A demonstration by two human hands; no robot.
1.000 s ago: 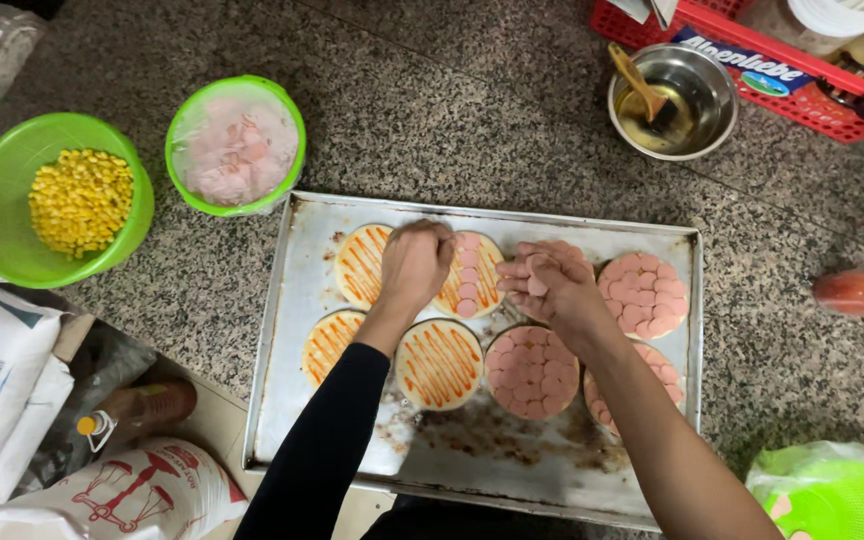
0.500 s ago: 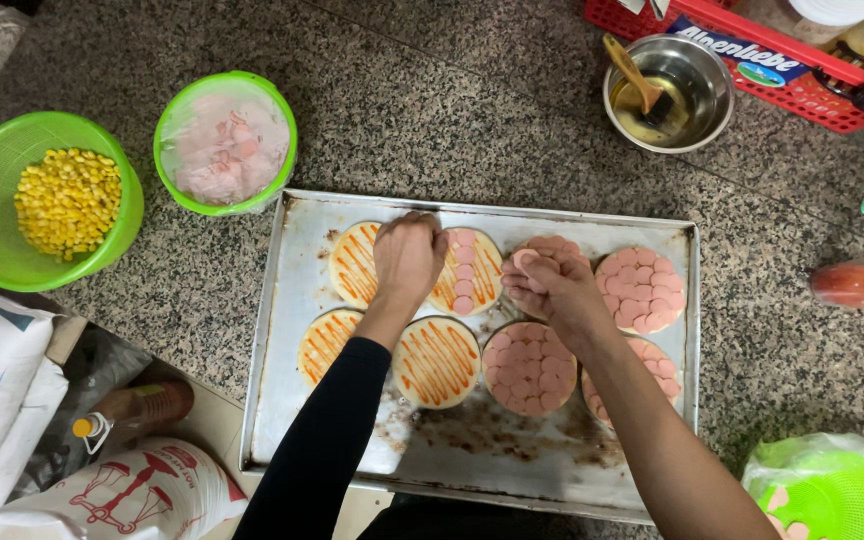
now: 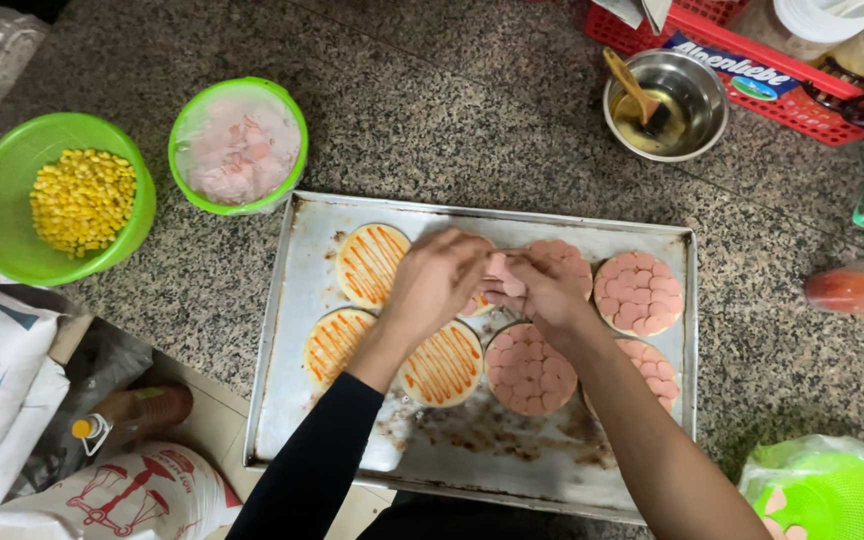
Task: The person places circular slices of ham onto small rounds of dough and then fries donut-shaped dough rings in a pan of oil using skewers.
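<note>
A metal baking tray (image 3: 297, 330) lies on the speckled stone counter with several small round dough bases on it. Three bases on the left carry orange sauce stripes (image 3: 370, 262); those on the right are covered with pink sausage slices (image 3: 638, 292). My left hand (image 3: 437, 280) and my right hand (image 3: 532, 288) meet over the middle base of the back row, hiding most of it. The fingers of both pinch pink sausage slices (image 3: 498, 270) between them. My right hand hovers just above a covered base (image 3: 529, 372).
A green bowl of corn kernels (image 3: 80, 198) and a green bowl of pink slices (image 3: 240, 148) stand left of the tray. A steel bowl with a brush (image 3: 664, 104), a red basket (image 3: 802, 90), an orange bottle (image 3: 857, 288), sacks and a green-lidded container (image 3: 832, 495) surround it.
My two hands have drawn together over the middle base of the back row; the right hand moved left toward the left hand. The camera view has shifted slightly.
</note>
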